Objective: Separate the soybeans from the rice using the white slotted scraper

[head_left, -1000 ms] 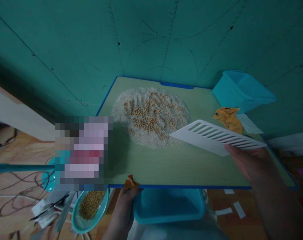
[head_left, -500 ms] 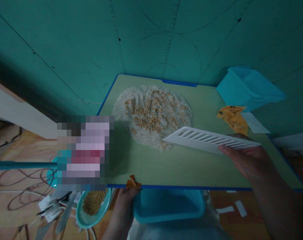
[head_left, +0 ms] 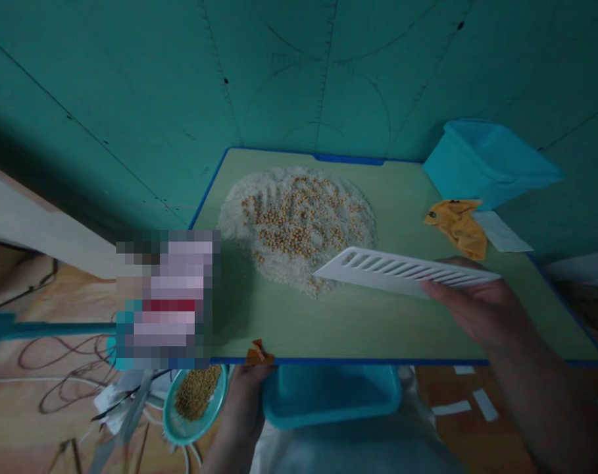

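My right hand is closed around one end of a white slotted plastic strip. The strip's slanted tip reaches the near edge of a flat pile of white grains, which look like rice. Round tan beans, like soybeans, lie scattered over the pile's middle. My left hand is at the table's front edge, against the left side of a blue plastic basin below the tabletop. It appears to grip the basin's side, though most of its fingers are hidden.
The pale green table has a blue rim. A turquoise bin, a crumpled orange cloth and a white sheet sit at right. A pixelated patch covers the left corner. On the lower left is a bowl of beans; cables lie near it.
My view has shifted slightly. The white strip has moved a little to the left along the pile's near edge. Both hands keep their holds, and the pile looks much the same.
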The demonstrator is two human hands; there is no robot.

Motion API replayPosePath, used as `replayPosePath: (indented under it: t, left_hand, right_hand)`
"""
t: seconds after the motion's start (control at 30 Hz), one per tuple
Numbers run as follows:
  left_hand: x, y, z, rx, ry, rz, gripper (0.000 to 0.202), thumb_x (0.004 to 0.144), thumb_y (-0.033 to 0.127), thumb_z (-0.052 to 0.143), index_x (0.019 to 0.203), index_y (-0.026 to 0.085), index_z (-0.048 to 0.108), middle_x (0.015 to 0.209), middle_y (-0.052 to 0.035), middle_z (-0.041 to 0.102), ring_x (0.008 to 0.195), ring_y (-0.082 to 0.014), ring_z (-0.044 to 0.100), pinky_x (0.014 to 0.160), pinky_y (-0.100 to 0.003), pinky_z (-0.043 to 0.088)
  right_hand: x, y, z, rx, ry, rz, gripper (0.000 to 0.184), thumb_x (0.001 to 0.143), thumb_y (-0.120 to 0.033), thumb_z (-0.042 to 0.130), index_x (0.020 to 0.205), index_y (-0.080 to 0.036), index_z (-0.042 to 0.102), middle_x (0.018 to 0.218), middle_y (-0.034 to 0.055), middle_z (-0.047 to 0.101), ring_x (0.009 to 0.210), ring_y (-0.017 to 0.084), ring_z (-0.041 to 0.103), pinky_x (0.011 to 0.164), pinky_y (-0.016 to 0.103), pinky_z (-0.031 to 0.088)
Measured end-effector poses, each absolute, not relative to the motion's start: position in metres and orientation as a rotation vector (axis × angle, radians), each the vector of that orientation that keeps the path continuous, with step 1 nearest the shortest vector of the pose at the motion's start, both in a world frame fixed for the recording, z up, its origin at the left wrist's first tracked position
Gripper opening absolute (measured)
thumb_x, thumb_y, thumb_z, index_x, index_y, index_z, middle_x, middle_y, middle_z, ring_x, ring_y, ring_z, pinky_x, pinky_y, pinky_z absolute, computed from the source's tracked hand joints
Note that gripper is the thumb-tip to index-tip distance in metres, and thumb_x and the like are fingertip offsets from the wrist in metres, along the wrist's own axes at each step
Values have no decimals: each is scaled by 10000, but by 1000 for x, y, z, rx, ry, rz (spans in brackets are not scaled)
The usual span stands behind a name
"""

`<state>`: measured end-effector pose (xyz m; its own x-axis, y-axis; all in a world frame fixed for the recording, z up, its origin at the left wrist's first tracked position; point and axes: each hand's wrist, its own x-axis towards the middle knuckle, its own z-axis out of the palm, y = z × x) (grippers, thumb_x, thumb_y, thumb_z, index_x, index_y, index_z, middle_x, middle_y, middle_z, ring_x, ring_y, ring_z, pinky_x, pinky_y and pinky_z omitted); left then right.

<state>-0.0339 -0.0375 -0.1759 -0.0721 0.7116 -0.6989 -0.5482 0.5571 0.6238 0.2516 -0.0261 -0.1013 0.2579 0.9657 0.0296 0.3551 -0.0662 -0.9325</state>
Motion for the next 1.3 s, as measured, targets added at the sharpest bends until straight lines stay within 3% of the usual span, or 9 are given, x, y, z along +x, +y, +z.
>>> replayPosePath:
  t: [0.3,0.47,0.63,0.9,1.17,1.3]
  left_hand:
    - [-34,-41,-170,194,1287,1008,348,465,103,683,802,193,667,788,-20,760,929,-310,659,800,-379,517]
    - [-33,-41,-170,230,1333,1035,293,465,103,684,742,198,668,803,-16,760,959,-304,649,832,-366,507]
    - [-35,-40,-169,211,1300,1002,266,466,100,675,708,209,665,784,-18,762,962,-312,647,802,-372,520]
    - [-34,-41,-169,209,1316,1013,351,472,100,668,811,190,672,808,-33,762,966,-320,644,809,-387,517]
    - [-38,-39,-166,264,1292,962,215,481,94,681,671,194,668,775,-16,762,1015,-288,623,868,-335,483]
    - [-34,-40,-164,257,1310,991,217,489,93,655,679,195,678,768,-19,763,959,-294,648,837,-360,499]
  right_hand:
    - [231,-33,-83,-1615,-1175,953,151,677,-418,706,757,-292,680,726,-24,665,665,181,589,617,276,446]
    - [233,-30,-85,-1561,-1191,976,81,710,-371,694,766,-313,683,763,-45,677,713,160,599,663,249,446]
    - [233,-29,-86,-1587,-1277,988,113,714,-390,681,776,-296,688,744,-27,680,677,163,613,616,250,471]
    - [225,-36,-84,-1603,-1238,953,124,706,-414,683,763,-304,685,756,-21,673,708,180,610,652,273,473]
    - [221,-38,-84,-1583,-1264,1023,116,718,-372,678,774,-271,693,756,-13,677,698,168,611,626,246,471]
    - [221,-38,-81,-1583,-1256,1045,95,724,-359,675,771,-278,691,756,-13,678,707,171,612,642,252,469]
